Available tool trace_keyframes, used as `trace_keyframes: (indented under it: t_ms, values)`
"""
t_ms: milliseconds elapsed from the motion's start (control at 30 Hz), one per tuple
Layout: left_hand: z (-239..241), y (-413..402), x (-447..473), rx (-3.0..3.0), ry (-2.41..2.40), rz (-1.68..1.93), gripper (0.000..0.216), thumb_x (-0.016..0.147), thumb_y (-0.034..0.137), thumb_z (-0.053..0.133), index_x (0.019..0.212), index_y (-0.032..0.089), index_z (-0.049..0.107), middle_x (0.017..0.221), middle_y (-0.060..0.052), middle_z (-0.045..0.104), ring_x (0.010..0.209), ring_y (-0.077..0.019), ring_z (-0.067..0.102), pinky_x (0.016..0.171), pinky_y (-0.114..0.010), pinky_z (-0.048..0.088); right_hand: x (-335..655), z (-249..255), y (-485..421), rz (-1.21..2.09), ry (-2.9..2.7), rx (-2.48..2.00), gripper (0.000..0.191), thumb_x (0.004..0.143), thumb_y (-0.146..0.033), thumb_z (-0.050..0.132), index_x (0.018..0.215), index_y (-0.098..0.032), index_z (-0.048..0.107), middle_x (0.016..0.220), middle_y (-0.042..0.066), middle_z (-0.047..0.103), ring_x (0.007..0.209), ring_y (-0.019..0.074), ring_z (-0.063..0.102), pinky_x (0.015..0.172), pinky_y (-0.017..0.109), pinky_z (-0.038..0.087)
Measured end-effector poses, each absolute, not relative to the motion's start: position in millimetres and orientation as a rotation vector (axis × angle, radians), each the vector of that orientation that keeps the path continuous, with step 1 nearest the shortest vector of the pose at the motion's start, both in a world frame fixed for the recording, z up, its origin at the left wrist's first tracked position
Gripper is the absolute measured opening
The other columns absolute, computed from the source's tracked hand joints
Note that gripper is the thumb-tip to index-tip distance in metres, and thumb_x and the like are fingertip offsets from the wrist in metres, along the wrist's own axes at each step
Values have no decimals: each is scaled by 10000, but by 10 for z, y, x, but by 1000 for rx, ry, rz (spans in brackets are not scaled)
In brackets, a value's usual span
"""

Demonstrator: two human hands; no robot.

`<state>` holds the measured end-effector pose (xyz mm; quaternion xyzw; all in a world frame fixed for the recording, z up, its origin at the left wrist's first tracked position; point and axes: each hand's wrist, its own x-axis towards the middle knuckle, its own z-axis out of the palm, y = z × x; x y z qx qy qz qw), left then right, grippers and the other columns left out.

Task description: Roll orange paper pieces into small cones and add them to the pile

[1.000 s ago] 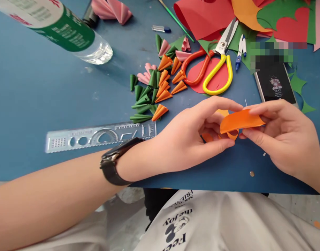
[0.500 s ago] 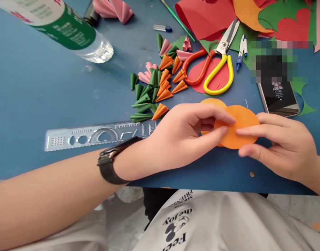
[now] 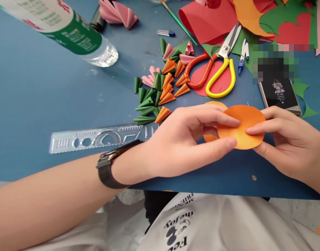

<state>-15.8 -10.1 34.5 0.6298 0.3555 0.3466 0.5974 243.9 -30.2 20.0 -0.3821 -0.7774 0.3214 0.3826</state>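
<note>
An orange paper circle (image 3: 242,137) is held up between my two hands, just above the table. My right hand (image 3: 293,143) pinches its right edge, fingertips on the front and the thumb at the lower edge, partly behind it. On the left side, my left hand (image 3: 181,139) has its index finger across the top of the circle and its thumb at the bottom edge. Behind my left fingers lies another orange paper circle (image 3: 211,138), mostly hidden. A black watch (image 3: 107,167) is on my left wrist.
Rolled paper cones in green (image 3: 146,101), orange (image 3: 167,92) and pink (image 3: 152,75) lie beyond my left hand. Scissors (image 3: 224,64) rest on a red paper circle (image 3: 199,76). A clear ruler (image 3: 83,139), phone (image 3: 280,92), bottle (image 3: 84,38) and coloured paper scraps (image 3: 204,21) surround them.
The orange circle has been lifted off the one beneath and tilted. My right thumb has moved onto its lower edge, and the view has shifted slightly.
</note>
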Motion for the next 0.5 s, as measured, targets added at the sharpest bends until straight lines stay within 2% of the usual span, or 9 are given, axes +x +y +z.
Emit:
trace_keyframes:
  t_ms: [67,133,200,267,333,400,500]
  values:
    - [326,-86,-179,1572,785,844,285,828,255,964,1092,216,867,1189,-120,835,1105,-276,812,968,-401,732,2418,217,-299,810,-1941,-972,163,948,-161,865,1049,-281,822,1061,29,797,923,192,783,809,344,641]
    - [303,-77,-192,1700,784,915,238,813,289,1001,996,245,855,1143,-100,855,1050,-258,811,963,-400,717,2394,238,-312,820,-1897,-1000,142,947,-165,882,984,-280,808,1037,18,818,889,180,785,784,334,641]
    - [282,-78,-191,1787,794,950,124,885,266,948,902,245,826,1040,-71,871,924,-208,807,858,-346,700,2364,258,-334,856,-1875,-1029,163,938,-154,883,917,-281,784,1013,17,837,849,183,785,758,349,647]
    - [260,-85,-174,1769,798,937,101,938,223,886,879,222,805,941,-54,861,817,-172,793,746,-297,677,2329,272,-358,910,-1846,-1059,194,929,-137,874,868,-286,765,977,18,849,822,199,791,724,364,657]
    - [238,-96,-145,1652,811,924,88,937,209,874,905,208,792,931,-49,849,784,-162,796,701,-265,678,2291,275,-375,972,-1760,-1100,212,907,-130,883,848,-292,760,928,6,850,804,208,804,697,356,682]
    - [217,-106,-116,1537,831,912,113,911,203,884,937,212,774,979,-48,846,817,-170,818,730,-250,703,2256,271,-382,1019,-1644,-1172,223,864,-139,925,850,-295,766,876,-19,839,769,196,810,683,320,708]
    - [202,-124,-87,1433,822,866,203,925,242,878,1084,222,753,997,-48,849,829,-184,834,729,-261,722,2225,269,-367,1158,-1487,-1208,293,797,-120,975,917,-302,779,872,-42,829,776,171,826,718,276,737]
